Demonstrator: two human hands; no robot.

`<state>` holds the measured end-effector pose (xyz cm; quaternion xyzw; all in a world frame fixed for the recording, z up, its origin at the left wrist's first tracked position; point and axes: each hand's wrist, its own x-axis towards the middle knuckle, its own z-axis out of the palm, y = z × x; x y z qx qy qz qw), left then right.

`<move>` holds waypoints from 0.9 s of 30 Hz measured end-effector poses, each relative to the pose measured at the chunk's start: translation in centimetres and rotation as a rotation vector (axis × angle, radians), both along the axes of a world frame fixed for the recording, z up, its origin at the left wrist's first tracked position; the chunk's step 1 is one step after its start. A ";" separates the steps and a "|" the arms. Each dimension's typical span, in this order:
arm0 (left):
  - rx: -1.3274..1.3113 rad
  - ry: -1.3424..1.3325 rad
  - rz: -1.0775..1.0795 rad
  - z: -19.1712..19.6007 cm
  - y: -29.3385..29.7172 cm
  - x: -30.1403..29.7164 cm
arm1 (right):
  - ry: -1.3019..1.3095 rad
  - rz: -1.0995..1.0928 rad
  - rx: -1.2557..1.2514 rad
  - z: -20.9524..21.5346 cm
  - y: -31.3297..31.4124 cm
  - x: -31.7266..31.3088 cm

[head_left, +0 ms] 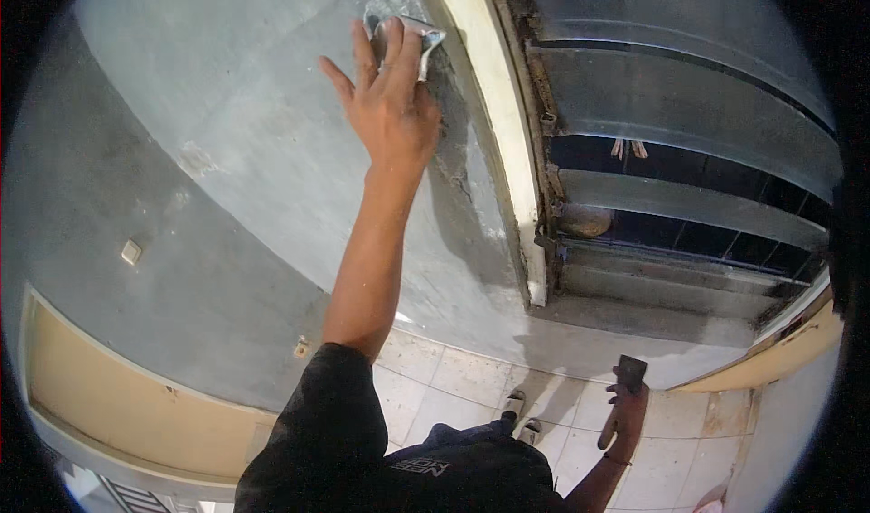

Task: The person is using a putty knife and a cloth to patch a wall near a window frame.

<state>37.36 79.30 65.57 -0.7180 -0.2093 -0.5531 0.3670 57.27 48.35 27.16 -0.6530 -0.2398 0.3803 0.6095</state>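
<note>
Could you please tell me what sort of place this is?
It looks like a room or passage inside a somewhat worn house, though I cannot be certain. The signs are the grey wall with rough patches, the slatted window and the pale tiled floor.

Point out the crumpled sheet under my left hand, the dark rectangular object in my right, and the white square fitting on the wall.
Crumpled sheet (432, 39): head view, its exposed right corner.
Dark rectangular object (633, 370): head view, middle of its face.
White square fitting (131, 252): head view, middle of its front.
</note>
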 end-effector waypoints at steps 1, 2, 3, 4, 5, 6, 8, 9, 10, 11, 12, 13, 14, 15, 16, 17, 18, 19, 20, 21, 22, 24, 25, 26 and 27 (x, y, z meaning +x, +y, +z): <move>-0.004 -0.010 0.006 -0.7 0.0 0.2 | 0.024 0.024 0.005 0.6 0.6 -0.6; -0.056 -0.025 -0.030 -2.0 -0.3 0.4 | 0.005 0.050 -0.004 1.2 1.3 -1.2; -0.114 -0.041 -0.074 -3.7 -0.3 0.8 | -0.014 0.068 -0.018 1.8 1.8 -1.7; -0.144 -0.013 -0.035 -5.9 0.0 0.5 | -0.041 0.111 -0.050 2.4 2.4 -2.0; -0.145 -0.014 -0.036 -6.7 0.2 0.4 | -0.042 0.110 -0.052 2.5 2.5 -2.3; -0.128 -0.010 -0.015 -7.3 0.4 0.2 | -0.022 0.110 -0.035 2.6 2.6 -2.4; -0.113 -0.005 0.010 -7.1 0.5 0.2 | -0.006 0.109 -0.022 3.0 2.9 -2.6; -0.100 -0.037 -0.001 -5.5 0.8 0.3 | -0.008 0.105 -0.018 3.0 3.0 -2.4; -0.086 -0.070 -0.011 -3.9 1.1 0.4 | -0.003 0.118 -0.032 2.9 2.9 -2.1; -0.084 -0.071 -0.010 -2.3 0.9 0.5 | 0.003 0.136 -0.048 3.0 2.9 -2.0; -0.061 -0.076 -0.010 -1.0 0.7 0.9 | 0.002 0.135 -0.051 3.0 3.0 -1.8; -0.037 -0.082 -0.010 -0.5 0.7 1.1 | 0.007 0.119 -0.035 3.0 3.1 -1.8; -0.062 -0.097 -0.033 -0.9 0.8 1.2 | 0.015 0.103 -0.016 3.1 3.2 -1.9; -0.064 -0.098 -0.031 -2.2 0.7 1.3 | 0.015 0.105 -0.018 3.2 3.4 -1.8; -0.088 -0.077 -0.046 -3.6 0.6 1.4 | 0.002 0.119 -0.030 3.3 3.7 -1.7; -0.112 -0.057 -0.059 -4.1 0.2 1.3 | -0.012 0.135 -0.042 3.4 3.9 -1.7; -0.082 -0.050 -0.035 -3.9 0.3 1.2 | -0.014 0.141 -0.044 3.4 4.2 -1.6; -0.084 -0.053 -0.029 -3.4 0.6 1.1 | -0.021 0.145 -0.019 3.3 4.5 -1.6; -0.069 -0.052 -0.027 -2.5 0.6 1.3 | -0.030 0.143 0.000 3.2 4.6 -1.5; -0.041 -0.052 -0.020 -1.3 0.6 1.2 | -0.036 0.150 0.005 3.5 5.4 -1.6; -0.035 -0.058 -0.013 -0.4 0.4 1.3 | -0.043 0.180 -0.007 3.8 6.2 -1.8; -0.074 -0.098 -0.118 0.4 -0.4 2.2 | -0.056 0.210 -0.033 4.5 6.8 -2.2; -0.077 -0.106 -0.117 -1.2 -0.2 2.1 | -0.082 0.237 -0.055 4.7 7.1 -2.4; -0.101 -0.089 -0.107 -4.1 0.3 2.2 | -0.110 0.251 -0.081 5.0 7.3 -2.4; -0.121 -0.068 -0.089 -5.3 0.2 2.0 | -0.115 0.246 -0.086 5.8 7.5 -2.9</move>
